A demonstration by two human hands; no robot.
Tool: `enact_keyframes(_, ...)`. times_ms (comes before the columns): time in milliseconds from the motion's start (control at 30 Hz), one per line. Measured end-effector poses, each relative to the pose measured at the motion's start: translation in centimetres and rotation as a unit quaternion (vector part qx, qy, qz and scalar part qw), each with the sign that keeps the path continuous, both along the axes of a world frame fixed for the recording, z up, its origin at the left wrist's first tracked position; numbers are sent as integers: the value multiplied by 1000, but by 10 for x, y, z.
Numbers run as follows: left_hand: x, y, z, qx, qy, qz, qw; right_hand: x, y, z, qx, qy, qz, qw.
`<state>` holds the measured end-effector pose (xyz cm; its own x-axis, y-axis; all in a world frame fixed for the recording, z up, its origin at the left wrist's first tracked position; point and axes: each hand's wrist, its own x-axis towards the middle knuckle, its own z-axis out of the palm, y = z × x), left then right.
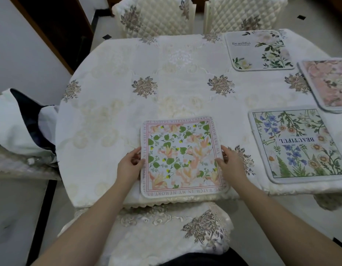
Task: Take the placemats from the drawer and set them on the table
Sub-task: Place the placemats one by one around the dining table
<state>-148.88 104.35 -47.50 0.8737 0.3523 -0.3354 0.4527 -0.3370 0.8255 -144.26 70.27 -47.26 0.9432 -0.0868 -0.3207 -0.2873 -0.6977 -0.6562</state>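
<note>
A square placemat with peach flowers and green leaves lies flat at the near edge of the table, which wears a cream embroidered cloth. My left hand grips its left edge and my right hand grips its right edge. Three more placemats lie to the right: one with blue flowers and the word BEAUTIFUL, a pink floral one cut off by the frame, and a pale one with white flowers at the far side.
Two quilted cream chairs stand at the far side. A chair with an embroidered cover sits just below me. White and dark cloth lies on a surface at the left.
</note>
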Motion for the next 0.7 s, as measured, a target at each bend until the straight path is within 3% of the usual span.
enact_keyframes(467,-4,-8,5,67,-9,19,998,-8,1,1,-90,-21,14,996)
enact_keyframes(567,-2,-4,0,86,-14,38,995,-10,11,-2,-142,-77,47,986)
enact_keyframes(700,7,-10,-3,165,-59,35,984,-7,42,-10,-132,-135,105,976)
